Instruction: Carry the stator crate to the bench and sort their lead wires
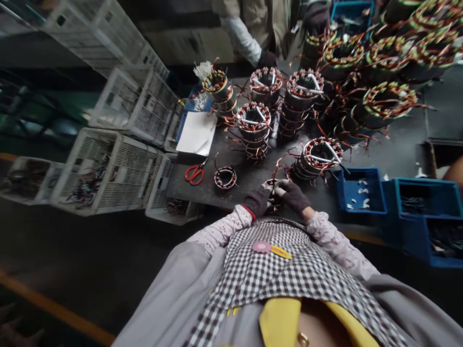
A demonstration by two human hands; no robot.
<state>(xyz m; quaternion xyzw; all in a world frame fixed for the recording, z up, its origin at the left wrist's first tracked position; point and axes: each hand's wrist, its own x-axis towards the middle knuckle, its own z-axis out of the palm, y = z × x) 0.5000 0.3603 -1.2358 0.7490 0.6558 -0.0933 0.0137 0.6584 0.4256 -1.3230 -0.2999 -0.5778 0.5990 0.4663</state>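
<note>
At the table's near edge both my hands, in dark gloves with pale fingertips, close around a small stator with copper wire ends sticking out. My left hand grips its left side, and my right hand has its fingers on the right side. Most of this stator is hidden behind the gloves. A single wound stator ring lies flat to the left, beside red-handled scissors. Just beyond my right hand stands a tilted stack of stators with a white strip across its top.
More stator stacks stand across the table, with a white sheet at left. Blue bins sit at right, one holding white bits. Pale plastic crates are piled on the left. A co-worker's gloved hand rests opposite.
</note>
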